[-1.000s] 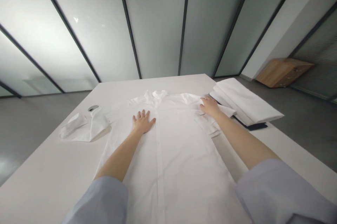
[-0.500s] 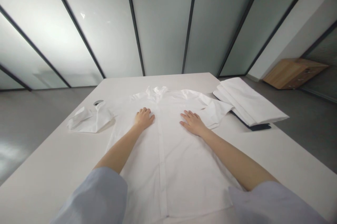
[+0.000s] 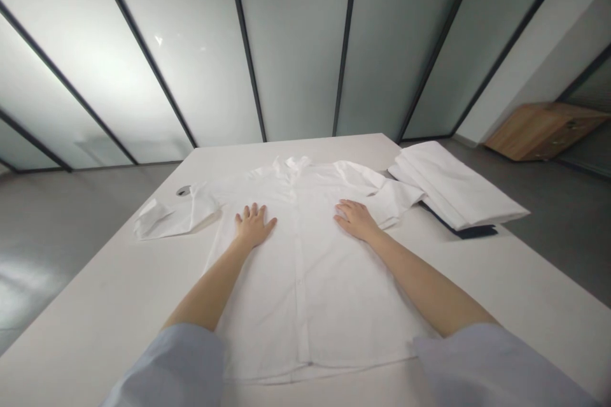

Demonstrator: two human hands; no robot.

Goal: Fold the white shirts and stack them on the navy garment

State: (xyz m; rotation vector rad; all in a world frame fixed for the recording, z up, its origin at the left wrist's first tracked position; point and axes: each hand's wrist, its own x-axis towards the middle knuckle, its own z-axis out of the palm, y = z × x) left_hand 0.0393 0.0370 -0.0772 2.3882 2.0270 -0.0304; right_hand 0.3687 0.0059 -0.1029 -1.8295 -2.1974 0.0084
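A white buttoned shirt (image 3: 298, 267) lies front up on the white table (image 3: 95, 305), its collar at the far end and its hem towards me. Its sleeves are bent outward at both sides. My left hand (image 3: 252, 227) rests palm down on the left half of the shirt, fingers spread. On the right half, my right hand (image 3: 356, 219) lies flat near the sleeve, its fingers extended. Neither hand grips the cloth. The button strip runs between the two hands.
Folded white cloth (image 3: 458, 184) lies on a dark flat item (image 3: 472, 230) at the table's right edge. A round grey disc (image 3: 183, 191) sits beyond the left sleeve. Frosted glass panels stand behind, with a wooden cabinet (image 3: 544, 130) at the far right.
My left hand has moved left and slightly nearer me, its fingers now wider apart. My right hand sits slightly farther right in view. More of the shirt's hem shows.
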